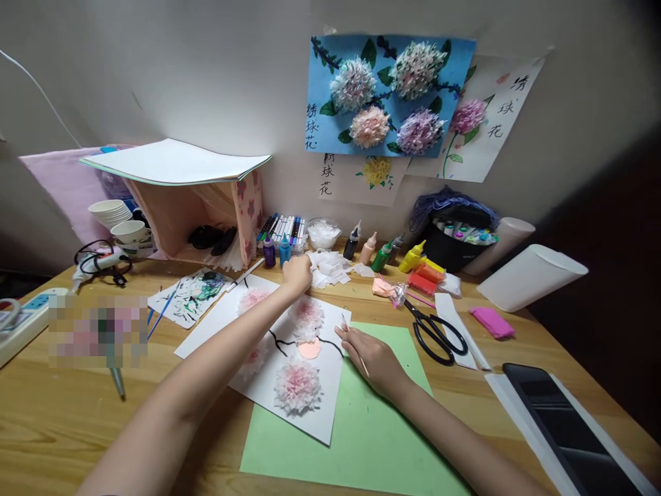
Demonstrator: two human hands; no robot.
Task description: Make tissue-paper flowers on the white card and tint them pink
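Note:
My left hand [298, 274] reaches across the white picture sheet [206, 344] to the edge of a pile of small white paper pieces [330, 269]. Its fingers are curled closed, and what they pinch, if anything, is hidden. In my right hand [374, 362], at the sheet's right edge, is a thin light stick [364, 365], slanting between the fingers. Pink-and-white paper flowers [298, 386] stand on the sheet among black painted branches [279, 342]. A flat peach-coloured round [310, 348] lies between two of the flowers. Under the sheet is green paper [330, 458].
Black scissors [436, 334], a pink packet [491, 322] and a phone [562, 420] lie to the right. Paint bottles [382, 257], a bowl of paper bits [323, 234] and markers [284, 231] line the back. A paint-smeared sheet [191, 296] and power strip [31, 320] lie left.

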